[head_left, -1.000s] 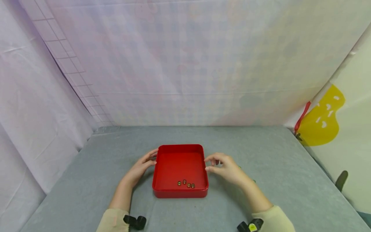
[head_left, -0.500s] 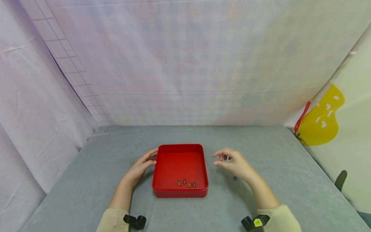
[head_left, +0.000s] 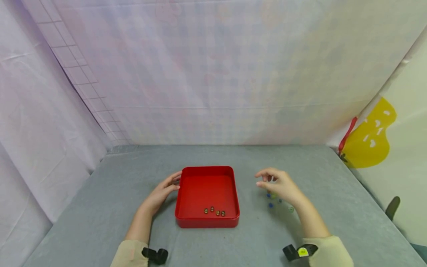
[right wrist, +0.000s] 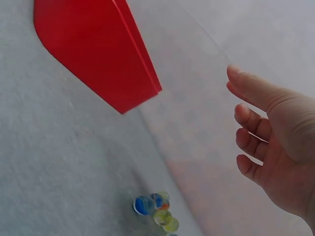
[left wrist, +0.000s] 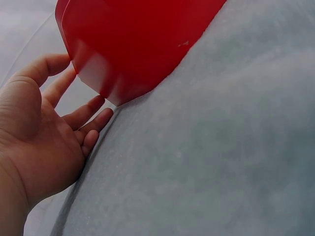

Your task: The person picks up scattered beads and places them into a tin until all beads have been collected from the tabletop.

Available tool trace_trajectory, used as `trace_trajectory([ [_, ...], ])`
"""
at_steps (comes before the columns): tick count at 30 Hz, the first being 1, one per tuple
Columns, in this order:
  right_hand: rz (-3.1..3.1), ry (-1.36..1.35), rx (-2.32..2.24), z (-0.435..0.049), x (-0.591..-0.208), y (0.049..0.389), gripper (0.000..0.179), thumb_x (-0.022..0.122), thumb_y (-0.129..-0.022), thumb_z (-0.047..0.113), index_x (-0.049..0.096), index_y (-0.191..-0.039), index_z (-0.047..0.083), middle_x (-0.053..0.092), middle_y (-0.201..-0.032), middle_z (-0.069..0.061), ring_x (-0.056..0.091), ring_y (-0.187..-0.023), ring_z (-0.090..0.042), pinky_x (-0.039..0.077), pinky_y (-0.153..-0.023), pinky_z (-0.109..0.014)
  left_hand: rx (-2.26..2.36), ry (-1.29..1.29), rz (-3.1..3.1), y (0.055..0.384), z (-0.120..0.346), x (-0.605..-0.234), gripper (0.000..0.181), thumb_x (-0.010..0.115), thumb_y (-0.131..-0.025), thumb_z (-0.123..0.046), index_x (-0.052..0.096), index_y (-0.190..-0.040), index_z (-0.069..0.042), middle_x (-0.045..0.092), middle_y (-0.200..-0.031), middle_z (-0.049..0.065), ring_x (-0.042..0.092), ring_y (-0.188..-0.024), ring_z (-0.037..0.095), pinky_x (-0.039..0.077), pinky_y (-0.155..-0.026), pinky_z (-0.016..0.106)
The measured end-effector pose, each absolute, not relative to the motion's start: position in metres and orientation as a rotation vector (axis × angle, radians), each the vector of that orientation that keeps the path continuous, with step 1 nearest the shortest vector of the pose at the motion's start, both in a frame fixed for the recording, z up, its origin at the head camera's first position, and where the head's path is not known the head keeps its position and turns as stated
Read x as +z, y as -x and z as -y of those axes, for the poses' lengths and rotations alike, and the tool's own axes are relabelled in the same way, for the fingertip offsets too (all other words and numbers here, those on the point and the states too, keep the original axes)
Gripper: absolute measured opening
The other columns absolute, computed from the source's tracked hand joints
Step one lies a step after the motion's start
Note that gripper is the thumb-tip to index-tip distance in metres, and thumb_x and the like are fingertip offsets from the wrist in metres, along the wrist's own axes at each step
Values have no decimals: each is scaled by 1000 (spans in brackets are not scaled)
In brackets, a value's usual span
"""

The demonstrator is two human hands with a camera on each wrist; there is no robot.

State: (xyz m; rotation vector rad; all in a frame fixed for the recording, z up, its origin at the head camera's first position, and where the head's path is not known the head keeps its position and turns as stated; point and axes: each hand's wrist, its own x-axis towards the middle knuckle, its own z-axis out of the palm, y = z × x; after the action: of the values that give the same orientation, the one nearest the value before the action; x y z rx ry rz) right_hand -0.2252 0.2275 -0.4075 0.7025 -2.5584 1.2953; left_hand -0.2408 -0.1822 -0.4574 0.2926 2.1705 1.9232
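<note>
A square red tray (head_left: 207, 189) sits on the grey cloth, with several small gold-brown balls (head_left: 218, 213) in its near right part. My left hand (head_left: 161, 193) rests its fingertips against the tray's left wall; in the left wrist view, fingers (left wrist: 84, 113) touch the red side from outside. To the right of the tray, my right hand (head_left: 278, 183) is held above the cloth, fingers loosely bent, nothing between them. Glass marbles in blue and yellow-green lie below that hand, among them a blue marble (right wrist: 143, 205) and a yellow marble (right wrist: 162, 217) in the right wrist view.
Grey cloth (head_left: 133, 155) covers the table. A pale patterned curtain (head_left: 213, 74) hangs behind it, and white sheets close off both sides. A clear green marble (head_left: 291, 209) lies beside the right forearm.
My right hand has moved from the tray's right rim out to the right, uncovering marbles on the cloth. Some balls in the tray shifted slightly. The left hand stayed put.
</note>
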Motion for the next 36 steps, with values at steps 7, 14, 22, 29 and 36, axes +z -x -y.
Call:
trace_trajectory([
  [7, 2608, -666, 1277, -236, -405, 223, 19, 75, -84, 11, 70, -102, 8, 56, -78, 2, 50, -76, -15, 40, -71, -31, 1917, -283, -2174, 240, 182, -457, 53, 53, -97, -11, 37, -148, -10, 36, -148, 19, 31, -135, 33, 19, -107, 57],
  [14, 2601, -684, 1266, -235, -388, 211, 17, 72, -82, 0, 69, -99, 1, 56, -75, -4, 51, -71, -17, 39, -69, -30, 1900, -252, -2169, 242, 182, -458, 53, 51, -98, -9, 34, -149, -9, 32, -149, 20, 28, -136, 35, 17, -107, 58],
  [22, 2602, -683, 1284, -242, -385, 208, 17, 71, -83, -1, 68, -99, -1, 56, -77, -6, 50, -72, -17, 40, -68, -30, 1909, -274, -2160, 234, 180, -447, 53, 51, -98, -8, 34, -148, -7, 33, -149, 21, 29, -135, 35, 18, -107, 58],
  [29, 2572, -689, 1292, -263, -420, 229, 19, 72, -83, 1, 68, -102, -1, 57, -78, -2, 50, -71, -14, 41, -65, -29, 1910, -255, -2165, 241, 182, -457, 53, 52, -98, -9, 35, -148, -9, 34, -149, 19, 30, -135, 33, 18, -108, 56],
  [36, 2586, -701, 1315, -278, -438, 238, 22, 73, -84, 8, 68, -104, -1, 57, -78, 1, 50, -69, -12, 42, -63, -27, 1912, -258, -2164, 241, 182, -458, 54, 54, -97, -12, 36, -148, -11, 34, -149, 18, 29, -135, 32, 18, -107, 57],
])
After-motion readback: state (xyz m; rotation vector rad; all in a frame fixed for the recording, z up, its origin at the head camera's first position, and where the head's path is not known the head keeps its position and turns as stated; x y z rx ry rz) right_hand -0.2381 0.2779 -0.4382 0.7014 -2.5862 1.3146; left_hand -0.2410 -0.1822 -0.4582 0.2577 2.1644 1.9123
